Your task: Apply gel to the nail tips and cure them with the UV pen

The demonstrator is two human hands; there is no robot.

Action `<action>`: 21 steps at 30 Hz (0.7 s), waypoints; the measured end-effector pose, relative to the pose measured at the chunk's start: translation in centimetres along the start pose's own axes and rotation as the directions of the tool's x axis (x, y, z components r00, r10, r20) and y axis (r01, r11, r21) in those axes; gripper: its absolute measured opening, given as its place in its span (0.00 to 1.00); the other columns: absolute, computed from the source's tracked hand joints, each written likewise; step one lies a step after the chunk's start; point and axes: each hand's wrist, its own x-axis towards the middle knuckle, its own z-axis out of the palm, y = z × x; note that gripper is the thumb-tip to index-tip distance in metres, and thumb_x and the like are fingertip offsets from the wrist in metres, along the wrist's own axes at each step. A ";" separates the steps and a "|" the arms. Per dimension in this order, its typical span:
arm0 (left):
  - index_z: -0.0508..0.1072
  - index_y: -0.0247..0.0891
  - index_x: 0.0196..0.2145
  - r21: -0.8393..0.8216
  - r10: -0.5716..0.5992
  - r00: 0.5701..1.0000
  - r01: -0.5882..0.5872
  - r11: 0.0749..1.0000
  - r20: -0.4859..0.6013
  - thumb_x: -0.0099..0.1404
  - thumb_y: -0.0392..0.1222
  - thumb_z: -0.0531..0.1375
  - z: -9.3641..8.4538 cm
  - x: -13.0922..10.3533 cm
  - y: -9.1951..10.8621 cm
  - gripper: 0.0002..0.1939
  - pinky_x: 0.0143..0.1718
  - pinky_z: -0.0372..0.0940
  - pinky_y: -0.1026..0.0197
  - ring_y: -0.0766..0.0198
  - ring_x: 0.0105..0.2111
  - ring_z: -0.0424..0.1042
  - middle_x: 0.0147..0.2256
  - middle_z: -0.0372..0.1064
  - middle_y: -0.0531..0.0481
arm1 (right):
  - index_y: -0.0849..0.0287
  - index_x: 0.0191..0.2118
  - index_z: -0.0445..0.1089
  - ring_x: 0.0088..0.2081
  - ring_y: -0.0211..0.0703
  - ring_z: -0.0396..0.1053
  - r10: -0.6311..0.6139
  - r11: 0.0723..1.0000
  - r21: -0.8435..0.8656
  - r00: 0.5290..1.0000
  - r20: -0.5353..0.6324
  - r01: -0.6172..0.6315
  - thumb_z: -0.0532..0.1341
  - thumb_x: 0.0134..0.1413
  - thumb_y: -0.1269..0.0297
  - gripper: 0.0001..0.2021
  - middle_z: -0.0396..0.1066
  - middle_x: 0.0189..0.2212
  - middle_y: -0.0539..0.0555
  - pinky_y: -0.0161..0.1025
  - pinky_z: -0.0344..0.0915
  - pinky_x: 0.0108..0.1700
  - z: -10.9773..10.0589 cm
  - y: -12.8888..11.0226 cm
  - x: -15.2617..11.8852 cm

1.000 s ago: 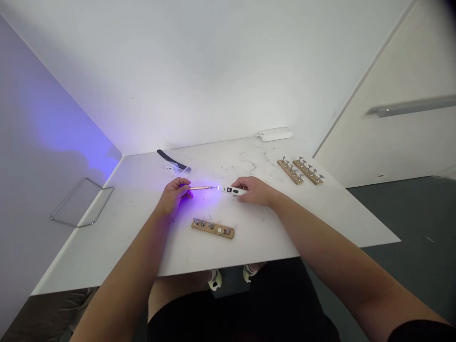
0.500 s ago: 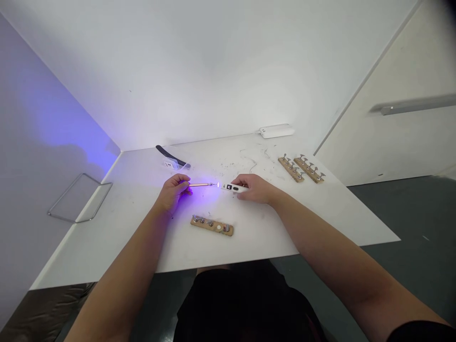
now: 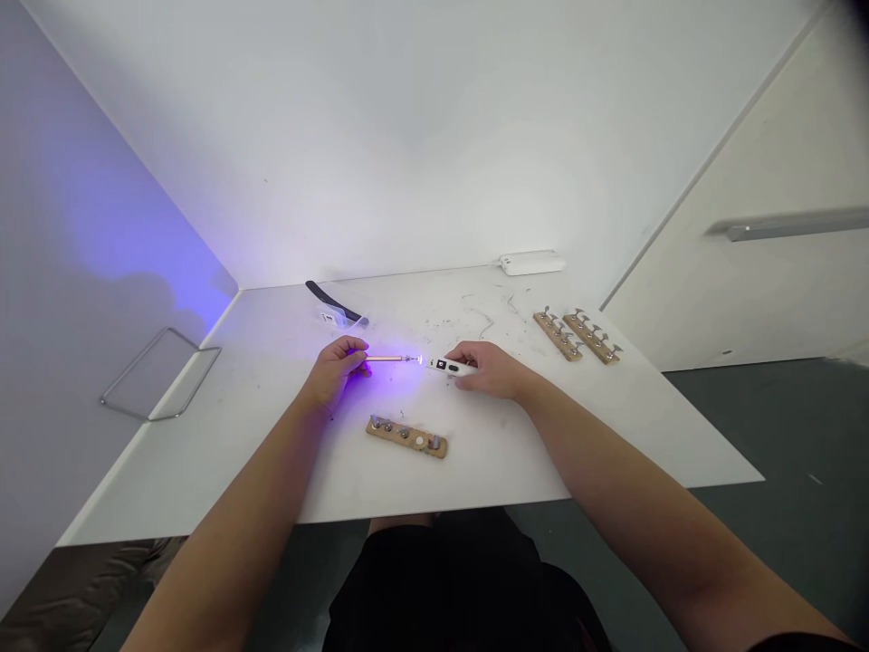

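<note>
step: you shine the uv pen lamp (image 3: 451, 366), pinched in your right hand (image 3: 490, 369), on the stick tip.
left hand (image 3: 338, 369): pinches the thin stick (image 3: 388, 359).
next: i think you keep both steady.

Operator: bare forearms, dark clothing

Both forearms are uncovered, with no watch or gloves on the left hand (image 3: 338, 369) or right hand (image 3: 490, 369); a black garment (lower frame) covers the lap.
</note>
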 end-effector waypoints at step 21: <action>0.68 0.35 0.31 0.018 -0.013 1.000 0.013 1.000 -0.013 0.49 0.36 0.62 0.1 -0.1 0.3 0.10 0.29 0.63 0.63 0.70 0.21 0.67 0.21 0.65 0.55 | 0.56 0.39 0.69 0.36 0.42 0.67 0.002 1.000 -0.010 1.000 0.007 -0.002 0.61 0.41 0.69 0.14 0.71 0.35 0.51 0.38 0.63 0.37 0.0 0.2 0.2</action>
